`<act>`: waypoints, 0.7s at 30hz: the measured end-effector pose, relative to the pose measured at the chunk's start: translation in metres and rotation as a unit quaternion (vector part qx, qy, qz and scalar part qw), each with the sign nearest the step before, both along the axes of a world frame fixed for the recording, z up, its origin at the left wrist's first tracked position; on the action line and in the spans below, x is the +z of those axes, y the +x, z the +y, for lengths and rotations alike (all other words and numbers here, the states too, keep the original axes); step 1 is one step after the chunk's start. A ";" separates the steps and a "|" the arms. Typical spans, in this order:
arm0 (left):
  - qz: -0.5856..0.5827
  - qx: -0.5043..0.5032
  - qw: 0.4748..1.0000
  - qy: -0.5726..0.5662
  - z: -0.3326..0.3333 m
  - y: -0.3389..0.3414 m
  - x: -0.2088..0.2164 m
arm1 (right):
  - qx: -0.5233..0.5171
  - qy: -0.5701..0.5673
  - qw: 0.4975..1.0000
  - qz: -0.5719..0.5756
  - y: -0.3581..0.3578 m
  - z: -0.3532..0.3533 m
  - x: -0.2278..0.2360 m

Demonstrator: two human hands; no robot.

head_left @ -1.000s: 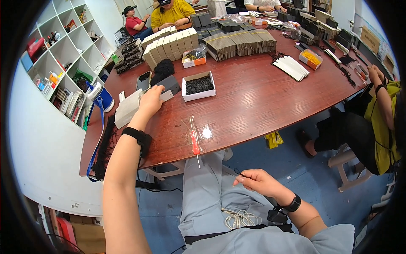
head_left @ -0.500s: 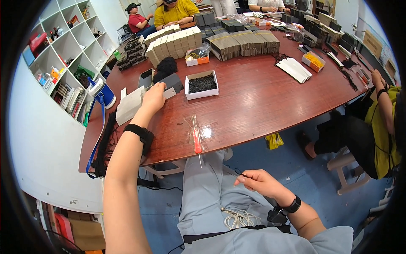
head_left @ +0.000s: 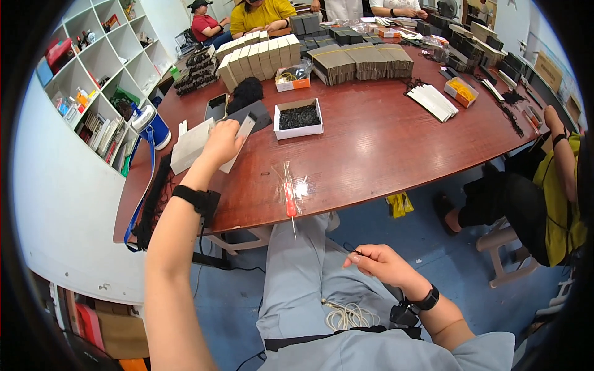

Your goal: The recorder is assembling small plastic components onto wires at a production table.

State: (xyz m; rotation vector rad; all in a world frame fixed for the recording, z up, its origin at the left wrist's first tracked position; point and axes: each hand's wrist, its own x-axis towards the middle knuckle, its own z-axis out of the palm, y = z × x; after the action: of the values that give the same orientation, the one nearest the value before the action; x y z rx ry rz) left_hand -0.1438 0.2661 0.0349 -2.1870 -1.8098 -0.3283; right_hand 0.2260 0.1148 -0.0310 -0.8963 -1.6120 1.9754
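My left hand (head_left: 221, 143) reaches over the left part of the table, fingers closed on a pale grey card tag (head_left: 246, 128). The tag stands tilted, and a small hole shows near its upper end. Right beside that hand lies a stack of pale cards (head_left: 190, 148). Over my lap, my right hand (head_left: 380, 263) pinches a thin black cord (head_left: 350, 248), a small loop of it sticking out past the fingertips. Dark grey cards (head_left: 257, 113) lie just beyond the left hand. A red-handled hook tool (head_left: 289, 199) rests at the table's near edge, its metal shaft overhanging.
A white box of small black pieces (head_left: 298, 119) stands ahead, with a bundle of black cords (head_left: 246, 94) to its left. A blue-and-white jug (head_left: 152, 127) is at the left edge. Rows of stacked cards (head_left: 362, 63) stand farther back. A co-worker sits at the right (head_left: 560, 198).
My left hand has drawn slightly back toward me and tilted the pale tag more upright, showing more of its length. My right hand keeps its pinch on the cord, nearly unmoved.
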 end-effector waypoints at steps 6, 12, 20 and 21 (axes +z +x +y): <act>-0.537 -0.133 0.829 -0.084 -0.084 0.069 0.009 | -0.005 -0.004 1.000 0.005 -0.003 -0.001 0.003; -0.506 -0.134 0.819 0.235 -0.145 0.094 -0.038 | 0.017 -0.003 1.000 0.009 -0.017 -0.005 0.010; -0.663 -0.161 0.720 0.126 -0.170 0.139 -0.072 | 0.003 0.007 1.000 -0.012 -0.021 -0.011 0.014; -0.691 -0.163 0.702 0.059 -0.180 0.150 -0.077 | 0.004 0.003 1.000 -0.015 -0.021 -0.013 0.012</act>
State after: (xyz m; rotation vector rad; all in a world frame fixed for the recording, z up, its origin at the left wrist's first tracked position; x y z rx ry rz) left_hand 0.0066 0.0864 -0.0423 -2.1665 -1.6129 -2.6261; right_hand 0.2050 0.1022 -0.0188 -0.9236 -1.6401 1.9693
